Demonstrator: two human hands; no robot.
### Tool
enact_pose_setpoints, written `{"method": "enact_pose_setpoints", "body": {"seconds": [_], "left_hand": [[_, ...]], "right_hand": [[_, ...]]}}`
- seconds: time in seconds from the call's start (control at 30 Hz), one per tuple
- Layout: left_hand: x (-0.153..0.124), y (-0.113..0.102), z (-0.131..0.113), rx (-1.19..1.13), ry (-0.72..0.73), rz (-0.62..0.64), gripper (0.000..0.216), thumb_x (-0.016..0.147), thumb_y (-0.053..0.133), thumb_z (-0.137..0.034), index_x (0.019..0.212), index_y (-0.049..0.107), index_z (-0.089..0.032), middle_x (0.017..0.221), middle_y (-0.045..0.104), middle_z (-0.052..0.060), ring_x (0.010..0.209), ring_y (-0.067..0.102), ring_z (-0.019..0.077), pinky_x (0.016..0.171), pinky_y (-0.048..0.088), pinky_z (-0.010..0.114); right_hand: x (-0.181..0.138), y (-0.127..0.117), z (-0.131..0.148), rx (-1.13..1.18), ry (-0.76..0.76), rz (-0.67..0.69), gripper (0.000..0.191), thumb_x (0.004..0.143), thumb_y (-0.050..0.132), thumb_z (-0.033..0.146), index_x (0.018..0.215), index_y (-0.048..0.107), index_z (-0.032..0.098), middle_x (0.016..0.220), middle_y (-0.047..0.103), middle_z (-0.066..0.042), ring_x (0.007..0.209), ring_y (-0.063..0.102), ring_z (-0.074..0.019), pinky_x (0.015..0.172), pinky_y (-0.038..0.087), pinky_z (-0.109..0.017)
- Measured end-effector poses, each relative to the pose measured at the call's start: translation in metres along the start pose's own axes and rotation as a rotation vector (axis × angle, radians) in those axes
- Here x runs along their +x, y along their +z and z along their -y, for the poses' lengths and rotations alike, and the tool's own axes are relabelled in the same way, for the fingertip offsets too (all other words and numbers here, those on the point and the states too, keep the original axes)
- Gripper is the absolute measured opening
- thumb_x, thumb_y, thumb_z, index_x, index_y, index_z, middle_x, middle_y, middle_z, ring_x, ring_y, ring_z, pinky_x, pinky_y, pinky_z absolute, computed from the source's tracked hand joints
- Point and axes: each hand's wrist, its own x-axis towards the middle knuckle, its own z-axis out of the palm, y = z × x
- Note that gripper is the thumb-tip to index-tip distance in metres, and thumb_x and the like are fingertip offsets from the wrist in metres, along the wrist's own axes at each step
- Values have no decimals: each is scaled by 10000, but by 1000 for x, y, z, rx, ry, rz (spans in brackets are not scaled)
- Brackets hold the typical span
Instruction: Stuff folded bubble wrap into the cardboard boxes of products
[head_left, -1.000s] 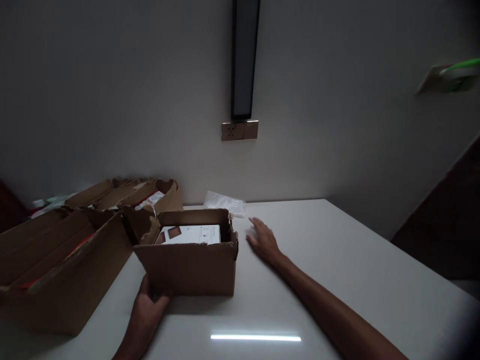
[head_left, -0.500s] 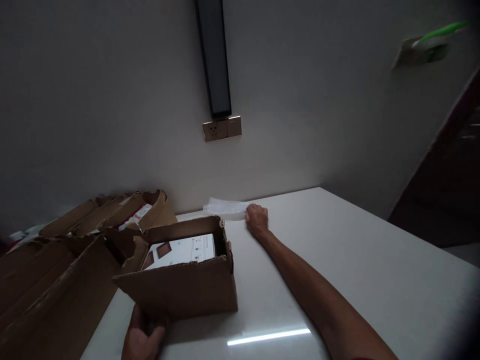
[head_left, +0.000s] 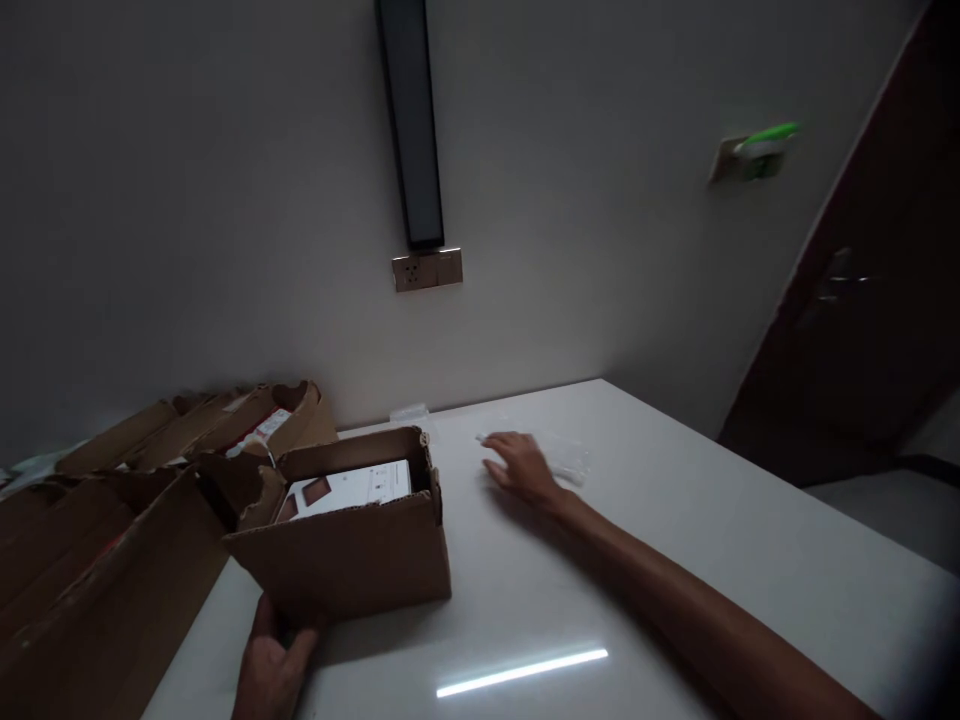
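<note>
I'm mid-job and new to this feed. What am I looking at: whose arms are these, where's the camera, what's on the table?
No machine here: a person works bare-handed, and the single camera sits on their head, looking forward and down. The left hand grips the near corner of a small open brown cardboard box holding a white printed carton. The right hand lies open on the white table, fingers spread, next to a blurred clear plastic bag. Larger brown cardboard boxes stand to the left.
</note>
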Motion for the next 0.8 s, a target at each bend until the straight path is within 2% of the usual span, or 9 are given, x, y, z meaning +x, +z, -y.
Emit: {"method": "enact_pose_setpoints", "body": {"seconds": [0.07, 0.17, 0.27, 0.33, 0.4, 0.47, 0.57, 0.7, 0.8], "left_hand": [[1, 0, 4, -1, 31, 5, 847, 663, 715, -542, 1376, 448, -170, 1197, 682, 109, 1220, 585, 340, 1072, 447, 442], [2, 3, 7, 15, 38, -11, 828, 693, 693, -544, 1389, 433, -177, 1186, 689, 107, 1209, 594, 339, 1054, 463, 442], [0, 6, 4, 12, 66, -28, 769, 749, 637, -533, 1396, 424, -178, 1240, 661, 113, 1247, 567, 329, 1076, 441, 433], [-1, 7, -2, 10, 98, -26, 741, 761, 622, -519, 1391, 428, -179, 1279, 637, 113, 1286, 534, 321, 1105, 410, 427], [-2, 5, -8, 24, 103, -18, 741, 742, 639, -499, 1379, 441, -176, 1283, 635, 113, 1289, 525, 323, 1111, 398, 426], [-3, 3, -12, 35, 63, -8, 753, 705, 666, -481, 1355, 462, -161, 1229, 663, 119, 1225, 570, 335, 1071, 434, 437], [-5, -2, -15, 22, 10, -8, 731, 675, 679, -466, 1308, 496, -150, 1122, 703, 111, 1100, 637, 328, 982, 495, 432], [-7, -4, -18, 71, 23, -8, 714, 659, 667, -477, 1272, 507, -147, 1138, 686, 117, 1123, 619, 332, 997, 481, 441], [-10, -4, -25, 116, 36, -27, 746, 644, 634, -493, 1279, 485, -131, 1228, 637, 158, 1171, 581, 353, 1041, 436, 479]], "right_hand": [[39, 24, 32, 27, -71, 48, 360, 889, 641, 332, 1227, 615, 210, 1238, 651, -63, 1137, 583, -210, 973, 439, -363], [84, 53, 66, 19, -66, 83, 326, 948, 593, 371, 1215, 604, 183, 1235, 622, -82, 1067, 615, -213, 920, 515, -428], [99, 64, 74, -10, -41, 109, 281, 978, 551, 331, 1215, 603, 189, 1246, 613, -87, 1048, 622, -201, 898, 539, -422], [91, 60, 67, -27, -52, 137, 291, 972, 563, 336, 1217, 600, 184, 1242, 614, -82, 1056, 620, -203, 901, 538, -427], [68, 47, 54, -41, -65, 169, 241, 963, 574, 310, 1137, 636, 155, 1162, 648, -82, 1039, 624, -209, 913, 519, -434], [32, 25, 39, -50, -69, 196, 156, 954, 550, 205, 986, 679, 122, 1028, 687, -100, 1001, 630, -225, 923, 480, -438], [-40, -17, 23, -37, -67, 229, 234, 930, 481, 104, 838, 694, 139, 919, 709, -117, 930, 633, -227, 901, 430, -419], [-132, -65, 27, 143, -79, 182, 201, 936, 489, 188, 897, 686, 185, 993, 707, -84, 935, 623, -209, 911, 412, -405], [-171, -81, 41, 314, -87, 43, 166, 891, 561, 250, 989, 682, 192, 1048, 695, -104, 980, 612, -247, 899, 431, -435]]}}
